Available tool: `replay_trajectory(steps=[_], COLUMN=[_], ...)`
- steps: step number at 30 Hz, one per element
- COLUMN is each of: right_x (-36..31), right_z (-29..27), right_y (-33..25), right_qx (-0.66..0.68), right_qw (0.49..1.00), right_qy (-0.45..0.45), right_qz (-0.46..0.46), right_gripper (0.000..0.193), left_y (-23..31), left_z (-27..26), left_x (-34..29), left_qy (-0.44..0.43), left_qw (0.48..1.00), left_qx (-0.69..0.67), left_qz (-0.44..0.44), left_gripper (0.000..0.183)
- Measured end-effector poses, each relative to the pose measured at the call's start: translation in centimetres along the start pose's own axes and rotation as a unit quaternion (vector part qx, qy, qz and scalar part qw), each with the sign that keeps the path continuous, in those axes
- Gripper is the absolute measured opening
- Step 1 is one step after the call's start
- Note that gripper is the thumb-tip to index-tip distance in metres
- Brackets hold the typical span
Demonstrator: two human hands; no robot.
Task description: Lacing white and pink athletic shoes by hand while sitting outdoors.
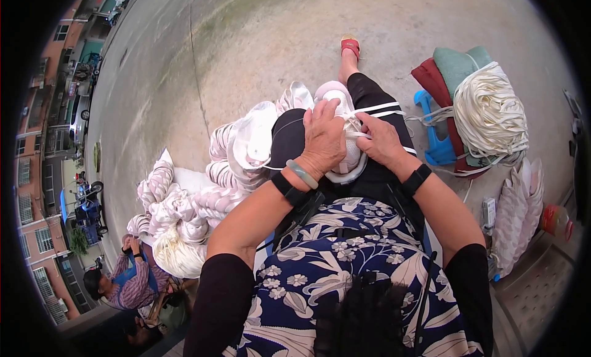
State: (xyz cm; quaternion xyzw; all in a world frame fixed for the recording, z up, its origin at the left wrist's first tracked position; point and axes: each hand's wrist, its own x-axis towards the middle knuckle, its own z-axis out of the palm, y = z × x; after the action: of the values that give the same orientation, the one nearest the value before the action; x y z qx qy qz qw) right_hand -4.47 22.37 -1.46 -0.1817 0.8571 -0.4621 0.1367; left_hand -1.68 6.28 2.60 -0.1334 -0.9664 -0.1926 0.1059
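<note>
A white and pale pink shoe upper lies across my lap on black trousers. My left hand rests over its left side, fingers mostly stretched forward and holding it; the thumb and some fingertips are hidden. On the upper's right side my right hand is closed, thumb and forefinger pinching a white shoelace. More flat white lace strands run over my right thigh toward the bundle at the right.
Stacked shoe uppers lie at my left beside a hank of cream laces. At right, a large lace bundle rests against red and green cloth, near a blue plastic object, more uppers and a bottle. A person sits lower left.
</note>
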Motion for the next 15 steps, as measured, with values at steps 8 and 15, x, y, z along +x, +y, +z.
replay_trajectory(steps=[8, 15], right_x=[-0.6, -0.8], right_z=[0.2, 0.9], right_y=[0.6, 0.4], right_qx=[0.028, -0.033], right_qw=[0.999, 0.999], right_qy=[-0.008, 0.021], right_qz=[0.024, -0.035], right_gripper=[0.055, 0.051], left_y=[-11.7, -18.6], left_z=[-9.3, -13.0], left_x=[-15.0, -28.4], left_qy=[-0.061, -0.278], left_qw=[0.980, 0.744], left_qx=[0.157, 0.371], left_qz=[-0.108, -0.481], left_gripper=[0.007, 0.019])
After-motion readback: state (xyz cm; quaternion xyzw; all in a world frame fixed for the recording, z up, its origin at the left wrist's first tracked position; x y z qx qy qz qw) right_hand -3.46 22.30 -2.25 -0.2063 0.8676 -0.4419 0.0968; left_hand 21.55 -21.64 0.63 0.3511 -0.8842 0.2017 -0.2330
